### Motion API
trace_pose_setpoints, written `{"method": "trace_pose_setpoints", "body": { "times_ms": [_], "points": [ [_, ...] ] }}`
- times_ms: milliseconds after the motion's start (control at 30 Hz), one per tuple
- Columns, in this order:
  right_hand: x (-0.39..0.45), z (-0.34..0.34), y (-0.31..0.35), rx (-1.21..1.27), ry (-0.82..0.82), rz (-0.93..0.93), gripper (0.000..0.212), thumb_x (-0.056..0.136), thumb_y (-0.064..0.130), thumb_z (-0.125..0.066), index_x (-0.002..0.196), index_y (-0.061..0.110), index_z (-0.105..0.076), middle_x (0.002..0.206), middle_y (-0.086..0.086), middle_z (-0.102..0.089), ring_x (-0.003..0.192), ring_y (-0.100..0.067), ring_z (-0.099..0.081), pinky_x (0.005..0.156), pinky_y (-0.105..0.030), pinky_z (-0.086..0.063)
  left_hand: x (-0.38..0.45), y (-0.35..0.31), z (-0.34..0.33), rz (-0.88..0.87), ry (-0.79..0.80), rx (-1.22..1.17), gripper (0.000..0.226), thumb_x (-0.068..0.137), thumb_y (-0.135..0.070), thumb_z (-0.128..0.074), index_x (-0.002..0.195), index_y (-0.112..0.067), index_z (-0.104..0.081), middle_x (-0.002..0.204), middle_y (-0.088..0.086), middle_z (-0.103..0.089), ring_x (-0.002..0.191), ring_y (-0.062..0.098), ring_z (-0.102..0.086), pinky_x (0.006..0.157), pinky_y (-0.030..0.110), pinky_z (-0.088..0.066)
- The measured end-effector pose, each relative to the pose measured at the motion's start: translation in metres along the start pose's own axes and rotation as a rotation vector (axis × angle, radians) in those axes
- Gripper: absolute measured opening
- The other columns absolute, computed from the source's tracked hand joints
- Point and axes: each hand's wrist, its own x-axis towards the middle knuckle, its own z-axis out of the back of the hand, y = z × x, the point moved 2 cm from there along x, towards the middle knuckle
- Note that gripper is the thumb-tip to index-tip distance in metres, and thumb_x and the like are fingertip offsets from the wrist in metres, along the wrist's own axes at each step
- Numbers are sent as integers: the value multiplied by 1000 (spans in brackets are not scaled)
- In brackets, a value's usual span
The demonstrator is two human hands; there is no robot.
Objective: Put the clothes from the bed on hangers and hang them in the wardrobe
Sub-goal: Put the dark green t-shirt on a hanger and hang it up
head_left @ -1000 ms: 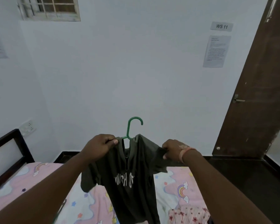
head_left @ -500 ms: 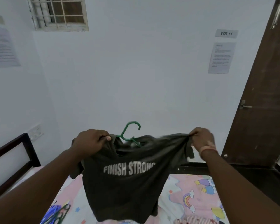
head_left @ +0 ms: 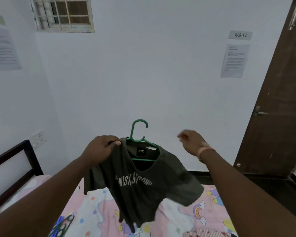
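Observation:
A dark olive T-shirt [head_left: 140,190] with pale lettering hangs on a green plastic hanger [head_left: 138,134], held up over the bed [head_left: 212,207]. My left hand [head_left: 101,149] pinches the shirt's left shoulder together with the hanger end. My right hand [head_left: 191,141] hovers to the right of the hanger, apart from the shirt, fingers loosely curled and holding nothing; it is blurred. The shirt's right shoulder drapes over the hanger arm. No wardrobe is in view.
Spare green and blue hangers [head_left: 63,226] lie on the bed at the lower left. A red-patterned garment [head_left: 207,233] lies at the bottom edge. A dark headboard [head_left: 15,161] stands left, and a brown door [head_left: 280,108] stands right.
My right hand has let go of the shirt's right sleeve and lifted away. The shirt, stretched wide half a second ago, now hangs from the hanger and my left hand.

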Motion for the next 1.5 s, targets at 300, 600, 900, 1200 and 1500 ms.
{"method": "trace_pose_setpoints", "body": {
  "times_ms": [300, 600, 900, 1200, 1500],
  "points": [
    [6, -9, 141, -268, 402, 467, 15, 97, 27, -51, 98, 30, -66, 90, 15, -67, 84, -8, -64, 85, -37, -53, 9, -14, -16, -60, 161, -3, 18, 101, -38, -54, 105, -37, -72, 99, -22, -72, 94, -2, -63, 86, 31, -51],
    [27, 16, 122, -472, 373, 472, 22, 97, 18, -48, 92, 24, -69, 99, 13, -69, 93, -16, -63, 89, -40, -51, -30, 65, 7, 155, 435, 185, 10, 83, -31, -70, 81, -24, -63, 83, -11, -67, 85, 8, -62, 78, 34, -48],
    [36, 28, 140, -550, 317, 504, 23, 97, 12, -48, 90, 22, -68, 98, 10, -69, 84, -17, -63, 79, -36, -52, -43, 82, -12, 256, 476, 8, 58, 64, -62, -79, 115, -37, -68, 116, -18, -68, 111, 8, -62, 97, 34, -52],
    [37, 11, 151, -476, 292, 440, 23, 98, 12, -48, 88, 23, -67, 97, 10, -69, 81, -16, -63, 70, -30, -49, -1, 8, -29, 91, 382, 62, 14, 105, -41, -49, 100, -33, -60, 97, -12, -66, 96, 15, -62, 78, 30, -44],
    [36, 36, 136, -69, 72, 270, 26, 88, 49, -65, 80, 24, -64, 78, 1, -70, 72, -17, -65, 70, -34, -52, 29, -1, -13, 195, -6, -118, 25, 105, -22, -50, 85, -11, -58, 83, 5, -62, 82, 24, -58, 68, 34, -39]
  ]
}}
